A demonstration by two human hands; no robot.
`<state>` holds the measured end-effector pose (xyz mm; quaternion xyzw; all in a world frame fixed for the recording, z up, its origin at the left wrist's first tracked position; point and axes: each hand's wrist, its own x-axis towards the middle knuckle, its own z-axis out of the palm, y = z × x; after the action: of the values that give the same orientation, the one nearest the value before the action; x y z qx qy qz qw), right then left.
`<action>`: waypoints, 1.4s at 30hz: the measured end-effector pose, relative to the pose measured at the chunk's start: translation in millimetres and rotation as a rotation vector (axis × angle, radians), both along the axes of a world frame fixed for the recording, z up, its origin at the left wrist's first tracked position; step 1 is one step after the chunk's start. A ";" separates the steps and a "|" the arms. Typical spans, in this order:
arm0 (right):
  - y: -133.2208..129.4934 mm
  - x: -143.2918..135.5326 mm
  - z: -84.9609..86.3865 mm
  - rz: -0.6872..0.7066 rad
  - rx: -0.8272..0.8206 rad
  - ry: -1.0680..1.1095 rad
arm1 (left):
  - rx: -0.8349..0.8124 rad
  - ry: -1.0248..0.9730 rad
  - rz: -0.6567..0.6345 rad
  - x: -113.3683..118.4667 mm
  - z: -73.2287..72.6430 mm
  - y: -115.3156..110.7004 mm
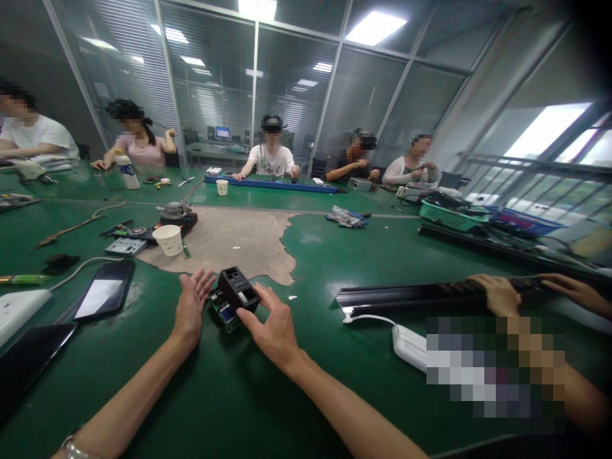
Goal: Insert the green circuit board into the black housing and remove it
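In front of me a black plastic housing (238, 287) with rectangular openings sits tilted over a green circuit board (228, 319) that has a blue part on it. The thumb and fingers of my right hand (275, 325) grip the housing from its right side. My left hand (191, 309) is on the left of the two pieces, palm turned toward them, its fingers stretched out and holding nothing. Whether its fingertips touch the housing's edge I cannot tell. The underside of the housing is hidden.
A paper cup (168, 241) stands by disassembled electronics (174, 217). To the left lie a phone (106, 290) and a white power strip (21, 309). On the right, a co-worker's hands (497, 293) rest on a long black bar (396, 298). Gloves (347, 217) lie farther back.
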<state>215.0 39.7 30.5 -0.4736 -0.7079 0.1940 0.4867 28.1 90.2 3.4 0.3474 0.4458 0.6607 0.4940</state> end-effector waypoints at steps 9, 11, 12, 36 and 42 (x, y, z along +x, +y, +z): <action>-1.2 -14.9 15.1 0.071 0.002 -0.097 | 0.123 0.047 0.045 1.0 -4.2 -0.4; -2.2 -17.2 17.7 0.071 0.012 -0.112 | 0.131 0.055 0.069 0.5 -4.3 -0.3; -2.9 -18.6 17.1 0.067 0.018 -0.115 | 0.135 0.062 0.078 0.3 -3.9 -0.7; -5.2 -20.5 -26.0 0.056 -0.069 -0.221 | 0.219 0.273 0.271 0.0 -1.8 -3.4; -2.7 -18.9 -12.5 0.053 -0.028 -0.089 | 0.206 0.229 0.260 0.0 -1.7 -3.1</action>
<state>196.1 37.0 18.0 -0.4695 -0.7384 0.1953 0.4428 28.1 87.1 1.6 0.4087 0.4701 0.7173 0.3123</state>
